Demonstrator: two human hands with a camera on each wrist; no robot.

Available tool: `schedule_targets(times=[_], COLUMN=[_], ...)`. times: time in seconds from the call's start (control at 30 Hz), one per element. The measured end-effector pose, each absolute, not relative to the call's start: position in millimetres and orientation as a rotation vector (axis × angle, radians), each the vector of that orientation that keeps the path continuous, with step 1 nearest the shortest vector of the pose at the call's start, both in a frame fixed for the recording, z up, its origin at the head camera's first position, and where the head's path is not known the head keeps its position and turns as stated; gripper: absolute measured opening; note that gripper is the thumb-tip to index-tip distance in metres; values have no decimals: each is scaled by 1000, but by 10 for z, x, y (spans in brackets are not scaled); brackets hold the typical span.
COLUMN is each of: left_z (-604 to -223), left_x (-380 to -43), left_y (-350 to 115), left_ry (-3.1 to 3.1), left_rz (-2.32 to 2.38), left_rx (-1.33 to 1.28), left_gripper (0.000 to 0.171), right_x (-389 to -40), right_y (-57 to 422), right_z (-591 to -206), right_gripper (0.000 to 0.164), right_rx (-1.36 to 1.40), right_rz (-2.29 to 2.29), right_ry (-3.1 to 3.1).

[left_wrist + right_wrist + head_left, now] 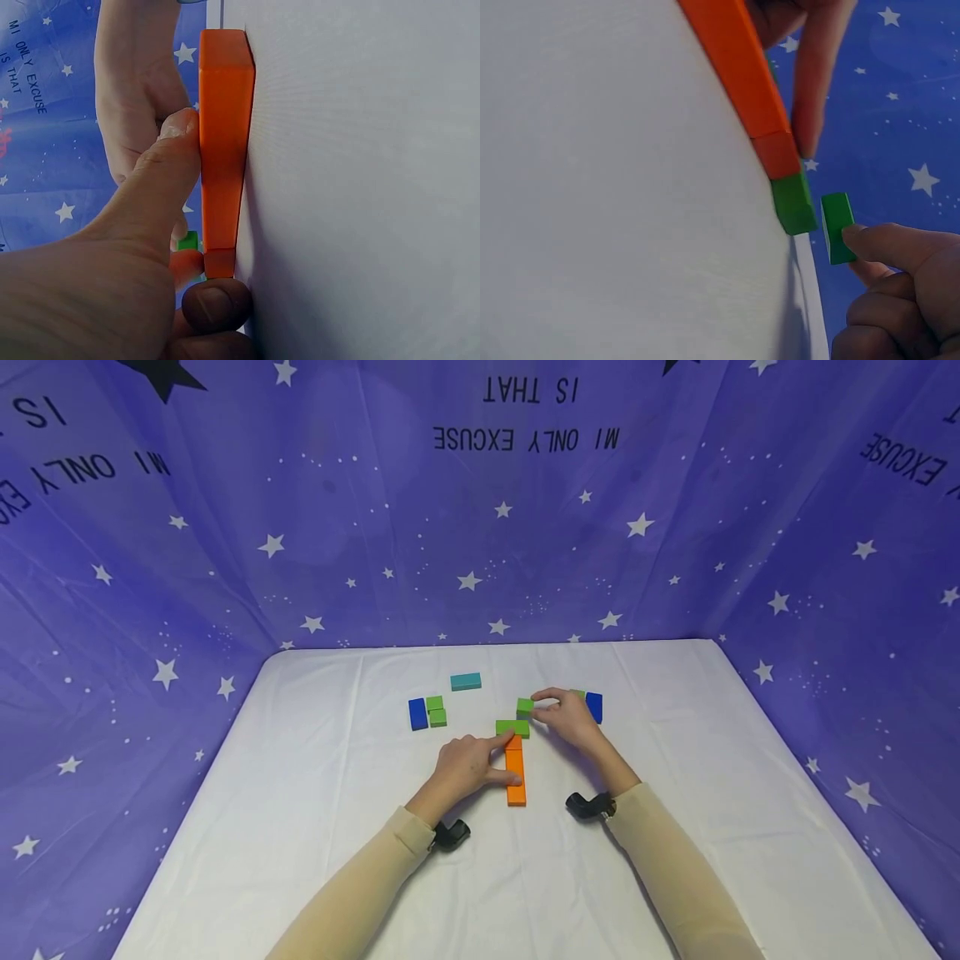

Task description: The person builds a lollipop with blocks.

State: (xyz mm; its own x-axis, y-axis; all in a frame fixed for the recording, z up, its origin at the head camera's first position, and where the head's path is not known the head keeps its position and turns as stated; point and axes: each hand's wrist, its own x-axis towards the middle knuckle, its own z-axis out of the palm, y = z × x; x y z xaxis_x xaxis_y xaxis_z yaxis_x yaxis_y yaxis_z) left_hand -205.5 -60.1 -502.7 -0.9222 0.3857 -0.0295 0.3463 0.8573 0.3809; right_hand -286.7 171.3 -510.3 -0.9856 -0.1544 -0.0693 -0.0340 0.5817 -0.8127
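Under the purple curtain, the white table is holding a line of blocks between the person's hands. The long orange block is lying right beside the left hand, with the small orange block sitting against its far end. The green bar is lying crosswise beyond that, touching it. The green cube is sitting at the fingertips of the right hand, near the bar.

The left hand is keeping its thumb and forefinger spread wide, the thumb touching the long orange block and the forefinger reaching the small orange one. The right hand is holding its thumb and forefinger in a narrow pinch on the cube.

The right wrist view is showing a gap between cube and bar; the left wrist view is showing the left hand's other fingers curling in. Only the head view is taking in the teal block and, well apart, two blue blocks.
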Motion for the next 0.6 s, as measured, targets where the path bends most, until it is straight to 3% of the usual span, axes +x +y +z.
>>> schedule_targets(times=[0.6], left_z=[-5060], left_x=[-2066], left_y=[-597], left_ry=[2945], left_rz=[552], left_rx=[604], left_gripper=[91], right_x=[-2865], right_y=[1643], right_z=[-5173], right_gripper=[37], right_rx=[-223], right_rz=[-1247], right_ry=[2735])
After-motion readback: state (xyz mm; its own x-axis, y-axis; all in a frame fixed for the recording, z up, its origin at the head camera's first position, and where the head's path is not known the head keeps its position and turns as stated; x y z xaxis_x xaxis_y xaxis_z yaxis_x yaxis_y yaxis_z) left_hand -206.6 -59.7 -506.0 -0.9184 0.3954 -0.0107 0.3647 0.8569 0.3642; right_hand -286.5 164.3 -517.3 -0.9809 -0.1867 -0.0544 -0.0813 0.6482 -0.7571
